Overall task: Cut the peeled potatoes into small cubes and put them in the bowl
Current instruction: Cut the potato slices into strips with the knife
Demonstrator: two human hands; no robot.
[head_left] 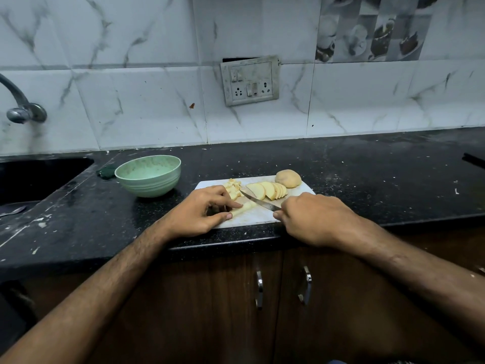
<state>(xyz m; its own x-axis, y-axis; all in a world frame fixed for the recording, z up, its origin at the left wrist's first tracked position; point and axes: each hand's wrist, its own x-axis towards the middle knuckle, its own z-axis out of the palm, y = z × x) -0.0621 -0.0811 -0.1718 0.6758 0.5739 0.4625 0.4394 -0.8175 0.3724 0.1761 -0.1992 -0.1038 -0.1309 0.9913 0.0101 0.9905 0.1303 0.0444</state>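
From the head camera, a white cutting board (262, 218) lies at the near edge of the black desk (367, 179), just right of centre. The left hand (202, 214) rests on the board's near left part, forefinger and thumb curled around a stack of potato strips (242, 208) and pressing it down. The right hand (312, 219) is wrapped around the handle of a knife (258, 200), whose blade runs toward 10 o'clock, its tip reaching the far end of the strips; whether the edge is touching them is hard to tell from this angle.

At 12 o'clock from the left hand, on the board, sits a small heap of potato cubes (233, 189). To the right of the blade, a row of potato slices (267, 190) leans overlapping, and at 1 o'clock from them a whole peeled potato (288, 178) rests at the board's far right corner.

A pale green bowl (148, 176) stands upright on the desk at 10 o'clock from the board, near it but apart; its inside shows no potato pieces.

Further left is a dark sink (34, 177) with a tap (18, 106) above. A switch plate (249, 80) hangs on the marble-tiled wall (131, 101), and cabinet doors with metal handles (259, 290) lie below the desk.
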